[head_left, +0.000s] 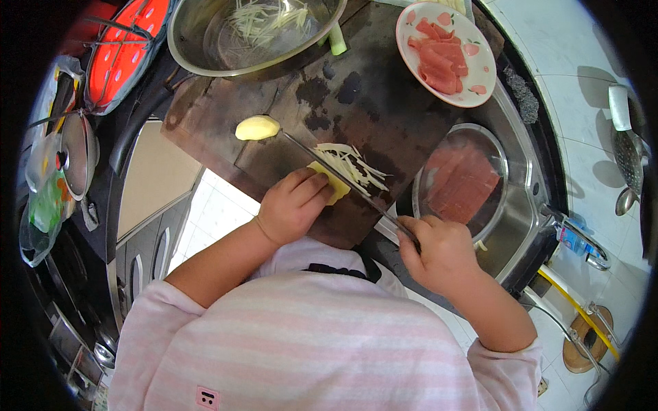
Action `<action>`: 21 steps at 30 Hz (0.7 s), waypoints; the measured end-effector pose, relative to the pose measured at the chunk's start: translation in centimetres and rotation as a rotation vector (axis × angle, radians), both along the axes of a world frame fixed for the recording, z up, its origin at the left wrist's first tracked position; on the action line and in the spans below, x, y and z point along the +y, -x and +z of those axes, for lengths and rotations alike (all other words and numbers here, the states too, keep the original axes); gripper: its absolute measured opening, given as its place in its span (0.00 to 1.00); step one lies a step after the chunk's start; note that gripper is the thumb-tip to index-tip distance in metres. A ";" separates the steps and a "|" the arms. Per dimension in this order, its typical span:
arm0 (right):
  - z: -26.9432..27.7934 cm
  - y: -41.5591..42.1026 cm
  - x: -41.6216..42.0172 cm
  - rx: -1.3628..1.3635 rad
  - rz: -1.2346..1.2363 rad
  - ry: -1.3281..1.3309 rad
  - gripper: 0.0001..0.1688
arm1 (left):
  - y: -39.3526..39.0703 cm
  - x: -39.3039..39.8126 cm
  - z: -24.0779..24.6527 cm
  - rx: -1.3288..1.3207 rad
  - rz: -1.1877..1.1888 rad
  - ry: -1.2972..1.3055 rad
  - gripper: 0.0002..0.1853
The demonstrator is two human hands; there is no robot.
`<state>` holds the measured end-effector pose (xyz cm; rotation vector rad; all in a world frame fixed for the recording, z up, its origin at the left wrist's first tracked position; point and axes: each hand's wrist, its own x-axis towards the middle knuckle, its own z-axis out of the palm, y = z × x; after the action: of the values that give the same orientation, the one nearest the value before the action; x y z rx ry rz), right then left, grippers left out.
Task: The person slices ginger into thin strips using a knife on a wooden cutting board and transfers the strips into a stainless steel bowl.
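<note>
My right hand (437,249) grips the handle of a kitchen knife (349,181), seen nearly edge-on over a dark wooden cutting board (380,123). Directly left of the blade, my left hand (300,203) presses with bent fingertips on a piece of peeled potato (334,187). Thin pale potato shreds (354,167) lie against the blade's other side. Near the knife's tip rests another peeled potato piece (257,127), its rounded side up. A steel bowl (205,64) at the board's far left holds more pale shreds.
A plate (486,82) of sliced pink meat (442,59) stands at the far right corner. In the steel sink (519,205) a round container (505,154) holds a reddish slab. A green vegetable stalk (336,40) lies beside the bowl. A lidded pan (77,154) is at left.
</note>
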<state>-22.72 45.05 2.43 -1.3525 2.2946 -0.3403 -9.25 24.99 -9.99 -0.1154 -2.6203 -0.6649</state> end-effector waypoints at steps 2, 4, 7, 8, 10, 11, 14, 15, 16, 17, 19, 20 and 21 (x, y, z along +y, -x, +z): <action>1.0 0.1 0.4 -0.009 0.018 -0.047 0.11 | -0.3 0.0 -0.2 0.003 -0.015 -0.009 0.13; 1.5 0.1 0.6 -0.009 0.046 -0.077 0.11 | -0.4 0.0 -0.4 0.004 -0.024 -0.016 0.14; 1.6 0.1 0.4 -0.014 0.050 -0.090 0.09 | -0.3 -0.1 -0.4 0.020 -0.030 -0.022 0.14; 1.6 0.0 0.3 -0.015 0.052 -0.095 0.09 | -0.4 -0.1 -0.4 0.010 -0.028 -0.018 0.14; 1.5 -0.2 0.0 -0.017 0.050 -0.110 0.09 | -0.5 0.0 -0.5 -0.011 -0.032 -0.015 0.14; 0.8 -0.4 -0.7 0.006 0.058 -0.109 0.10 | -0.7 -0.1 -0.5 -0.044 -0.030 -0.014 0.14; -1.2 -1.1 -2.8 0.044 0.053 -0.086 0.11 | -0.7 0.0 -0.5 -0.077 -0.032 -0.008 0.16; -1.5 -0.9 -2.7 0.027 0.031 -0.034 0.11 | -0.5 -0.1 -0.4 -0.052 -0.030 0.002 0.16; -1.8 -0.6 -2.3 0.011 0.009 0.017 0.11 | -0.4 -0.2 -0.3 -0.027 -0.028 0.011 0.16; -1.9 -0.4 -1.9 -0.004 -0.014 0.068 0.11 | -0.3 -0.1 -0.2 -0.011 -0.023 0.018 0.16; -0.8 -0.2 -0.9 -0.023 -0.012 0.022 0.11 | -0.3 0.1 -0.3 0.011 0.003 0.028 0.16; -0.1 -0.2 -0.4 -0.035 -0.007 -0.002 0.11 | -0.4 0.2 -0.3 0.010 0.007 0.021 0.16; 0.5 -0.2 0.0 -0.039 0.004 -0.025 0.11 | -0.3 0.1 -0.2 0.012 0.004 0.012 0.16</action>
<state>-22.53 45.03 2.96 -1.3266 2.2571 -0.3325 -8.96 25.09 -10.16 -0.1174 -2.6123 -0.6455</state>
